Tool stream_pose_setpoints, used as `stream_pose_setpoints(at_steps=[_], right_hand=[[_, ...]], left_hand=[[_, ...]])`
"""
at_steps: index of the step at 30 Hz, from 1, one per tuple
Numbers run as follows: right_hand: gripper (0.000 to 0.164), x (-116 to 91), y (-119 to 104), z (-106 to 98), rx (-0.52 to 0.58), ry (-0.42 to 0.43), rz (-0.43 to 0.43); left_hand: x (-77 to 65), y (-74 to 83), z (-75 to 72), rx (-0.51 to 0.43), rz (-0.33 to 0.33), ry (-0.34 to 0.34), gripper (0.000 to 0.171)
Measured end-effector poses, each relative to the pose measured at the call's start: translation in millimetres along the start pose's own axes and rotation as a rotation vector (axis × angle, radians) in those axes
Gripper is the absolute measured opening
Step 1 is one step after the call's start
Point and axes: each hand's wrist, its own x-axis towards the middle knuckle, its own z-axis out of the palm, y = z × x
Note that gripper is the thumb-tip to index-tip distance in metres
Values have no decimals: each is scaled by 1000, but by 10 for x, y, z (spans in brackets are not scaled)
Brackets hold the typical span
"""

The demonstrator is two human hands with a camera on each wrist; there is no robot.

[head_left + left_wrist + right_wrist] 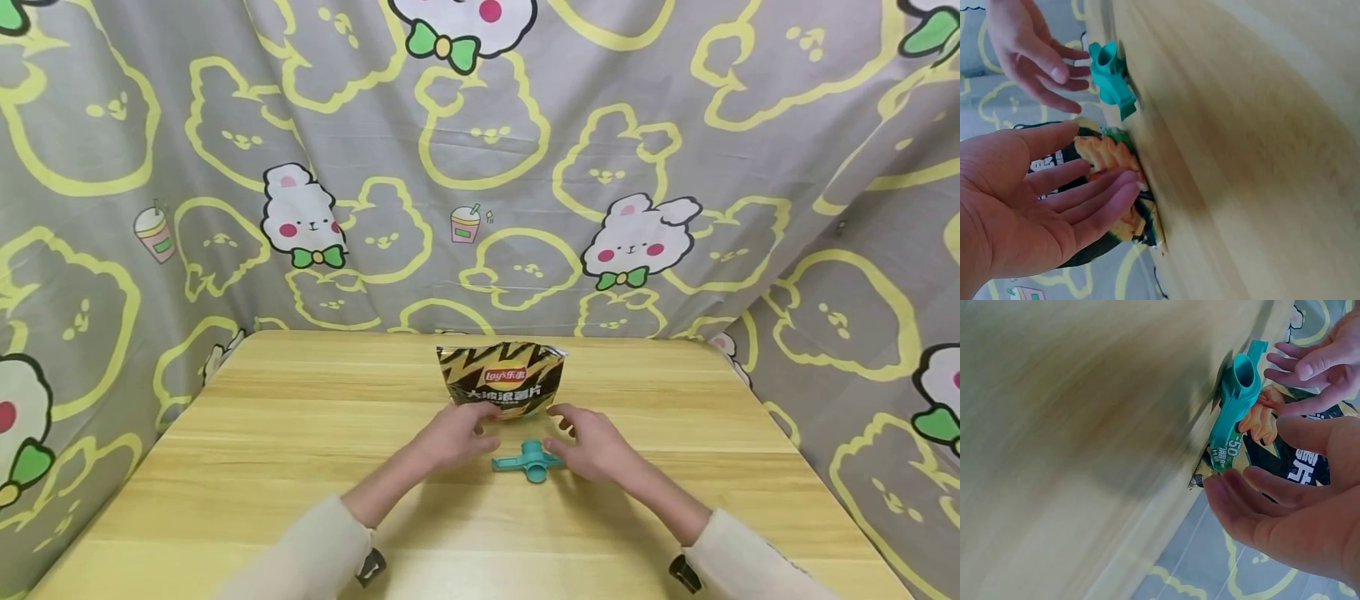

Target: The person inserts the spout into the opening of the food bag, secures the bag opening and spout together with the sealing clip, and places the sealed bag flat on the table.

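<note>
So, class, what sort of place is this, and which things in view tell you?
Probably a small screened-off indoor workspace: a cartoon-patterned curtain hangs behind and beside a wooden table, which bears a bag of chips and a plastic clip.

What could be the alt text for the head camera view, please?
A person's left hand and right hand, both open, are at either side of a teal plastic clip on a wood-grain table. Beyond is a black-and-gold Lay's bag, with a grey cartoon-patterned curtain behind.

the right hand (1310, 519) is near a teal clip (1230, 411).
</note>
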Motion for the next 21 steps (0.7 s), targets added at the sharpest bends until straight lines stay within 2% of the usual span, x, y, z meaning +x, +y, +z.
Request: stream_pose_setpoints(at_steps=[6, 13, 21], right_hand=[[42, 7, 35, -4, 60, -32, -1], [32, 10, 128, -34, 105, -140, 3], [33, 25, 205, -53, 215, -210, -23]], left_hand=[[4, 7, 75, -46, -23, -37, 44], [-15, 11, 102, -143, -46, -69, 32], [5, -43, 149, -265, -58, -64, 31]])
